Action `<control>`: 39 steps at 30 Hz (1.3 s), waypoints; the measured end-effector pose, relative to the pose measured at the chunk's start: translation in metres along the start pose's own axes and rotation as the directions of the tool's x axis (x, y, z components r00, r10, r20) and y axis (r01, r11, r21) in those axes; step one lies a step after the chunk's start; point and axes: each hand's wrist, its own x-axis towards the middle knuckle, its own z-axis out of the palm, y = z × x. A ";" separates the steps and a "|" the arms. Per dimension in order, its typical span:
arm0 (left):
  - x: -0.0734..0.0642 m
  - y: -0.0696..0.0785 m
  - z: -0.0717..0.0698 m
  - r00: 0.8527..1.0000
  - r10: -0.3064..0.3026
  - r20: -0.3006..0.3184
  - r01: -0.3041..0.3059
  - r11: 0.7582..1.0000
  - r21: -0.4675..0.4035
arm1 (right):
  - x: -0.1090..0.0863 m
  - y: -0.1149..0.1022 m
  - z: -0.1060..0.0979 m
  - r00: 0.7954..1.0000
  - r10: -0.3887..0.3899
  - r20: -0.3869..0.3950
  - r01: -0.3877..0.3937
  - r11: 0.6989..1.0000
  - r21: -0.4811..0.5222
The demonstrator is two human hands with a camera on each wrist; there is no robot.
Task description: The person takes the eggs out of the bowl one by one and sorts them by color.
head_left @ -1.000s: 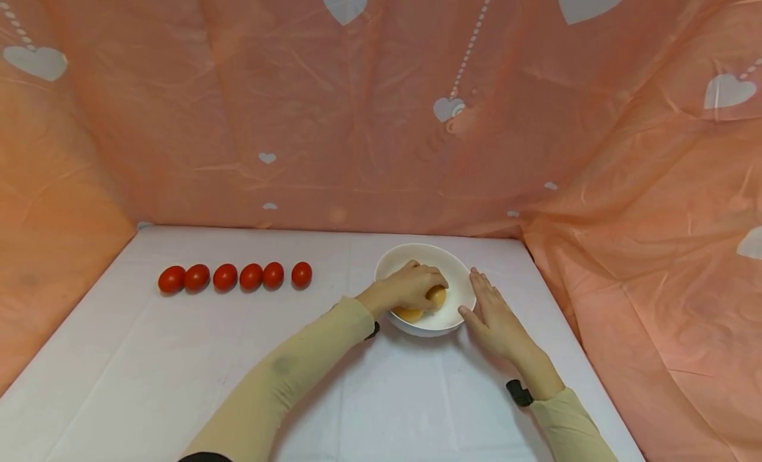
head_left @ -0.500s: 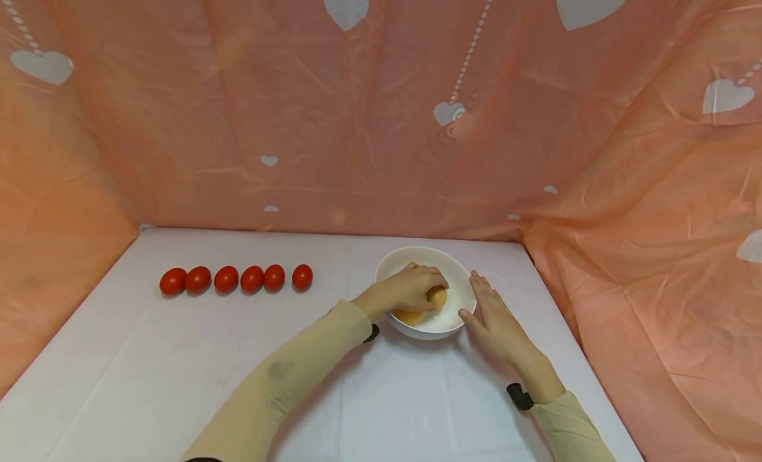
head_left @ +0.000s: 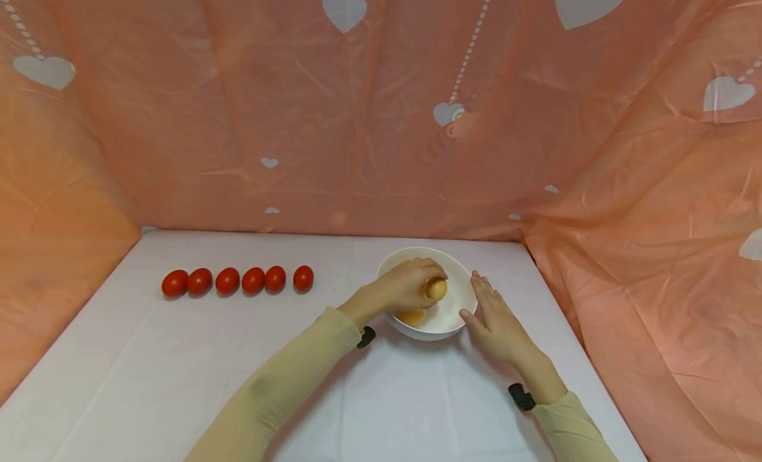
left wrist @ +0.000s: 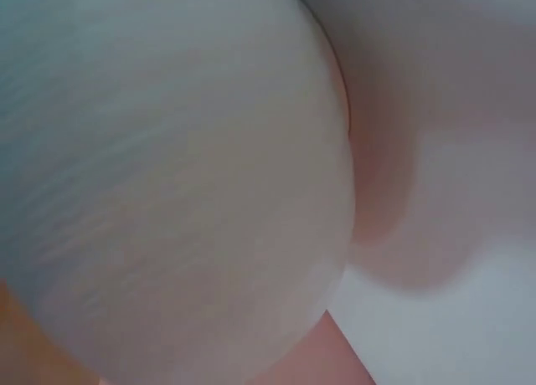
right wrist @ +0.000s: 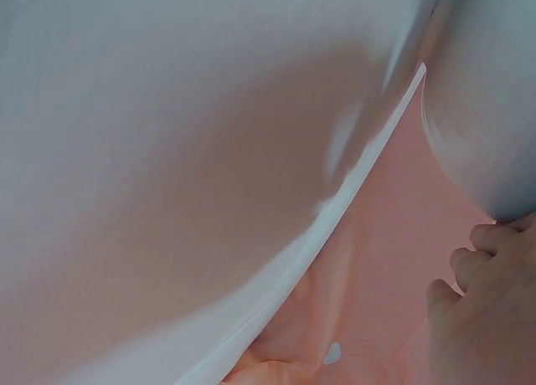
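Observation:
In the head view my left hand (head_left: 407,284) is inside the white bowl (head_left: 464,300) and grips a round yellow-orange ball-like thing (head_left: 437,289) between fingers and thumb. A second yellow-orange thing (head_left: 411,316) lies in the bowl below the hand, partly covered by it. My right hand (head_left: 500,323) rests against the right side of the bowl with its fingers straight. The right wrist view shows the right-hand fingers (right wrist: 494,272) touching the bowl's outer wall (right wrist: 486,134). In the left wrist view the bowl's wall (left wrist: 209,184) fills much of the frame; the left hand's grip is not visible there.
Several red tomatoes (head_left: 253,280) lie in a row on the white tablecloth (head_left: 178,369), left of the bowl. The rightmost one stands a little apart. An orange curtain with white hearts (head_left: 357,151) closes off the back and sides.
The left hand has lifted slightly within the bowl, with the yellow-orange thing in its grip, and its forearm has shifted a little left. The right hand stays against the bowl.

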 end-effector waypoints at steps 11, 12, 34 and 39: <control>-0.032 -0.008 -0.021 0.984 -0.006 -0.179 -0.013 0.994 -0.108 | 0.004 -0.003 -0.002 1.000 0.008 0.009 -0.008 1.000 -0.008; -0.036 -0.009 -0.022 0.982 -0.013 -0.190 -0.011 0.992 -0.128 | 0.004 -0.003 -0.002 1.000 0.007 0.008 -0.007 1.000 -0.009; -0.120 -0.037 -0.041 0.928 -0.146 -0.343 0.092 0.981 -0.169 | 0.004 -0.004 -0.003 1.000 -0.002 0.008 0.002 1.000 -0.002; -0.138 -0.041 -0.045 0.917 -0.155 -0.367 0.101 0.982 -0.162 | 0.001 -0.002 -0.002 1.000 0.004 0.009 -0.004 1.000 -0.012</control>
